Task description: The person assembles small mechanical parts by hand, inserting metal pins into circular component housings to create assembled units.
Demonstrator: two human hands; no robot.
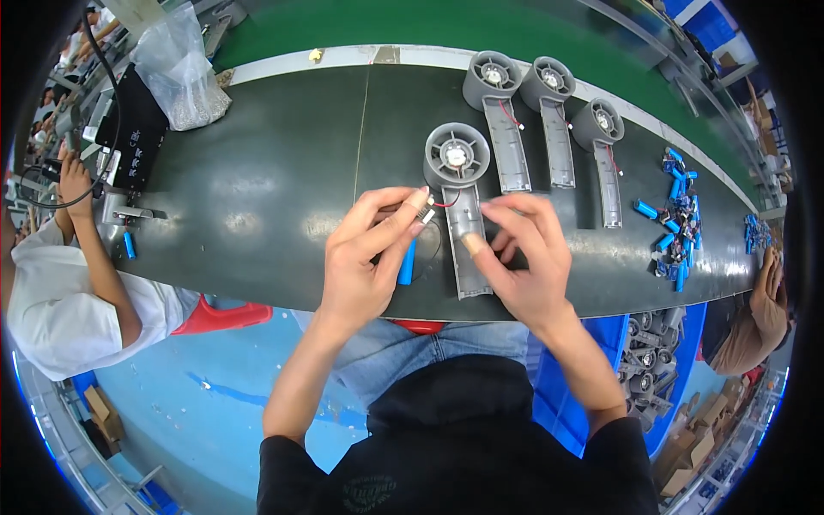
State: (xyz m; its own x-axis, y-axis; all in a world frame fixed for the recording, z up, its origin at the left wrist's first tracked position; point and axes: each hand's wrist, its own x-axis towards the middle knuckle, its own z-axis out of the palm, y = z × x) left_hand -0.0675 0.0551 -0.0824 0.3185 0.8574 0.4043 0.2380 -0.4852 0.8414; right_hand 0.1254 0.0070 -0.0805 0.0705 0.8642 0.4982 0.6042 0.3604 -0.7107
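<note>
Co-worker, far left: a person in a white shirt [51, 300] sits at the belt's left end; one hand [75, 180] is raised beside a black box [133, 129].
Bag: a clear plastic bag [182, 73] of small parts stands on the belt behind the black box.
Stray cell: one blue cell [130, 245] lies near the co-worker's forearm.
Belt: a dark conveyor belt [275, 172] runs across the view, with a green strip behind it.
Left hand [365, 257]: fingers curled; thumb and forefinger pinch a small white connector [427, 215] at the end of a red wire [445, 204]. A blue battery [407, 263] sits just under this hand; whether the hand grips it cannot be told.
Fan [457, 184]: a grey handheld fan shell lies flat on the belt between the hands, round head away from the person, open handle toward them.
Right hand [528, 257]: fingers bent; the thumb tip presses into the fan's open handle, the other fingers rest just beside it.
Row of fans: three more grey fan shells [549, 112] lie side by side behind the right hand.
Battery pile: loose blue batteries [676, 227] lie on the belt at the right.
Bin: a blue bin [639, 369] of grey fan parts stands below the belt edge.
</note>
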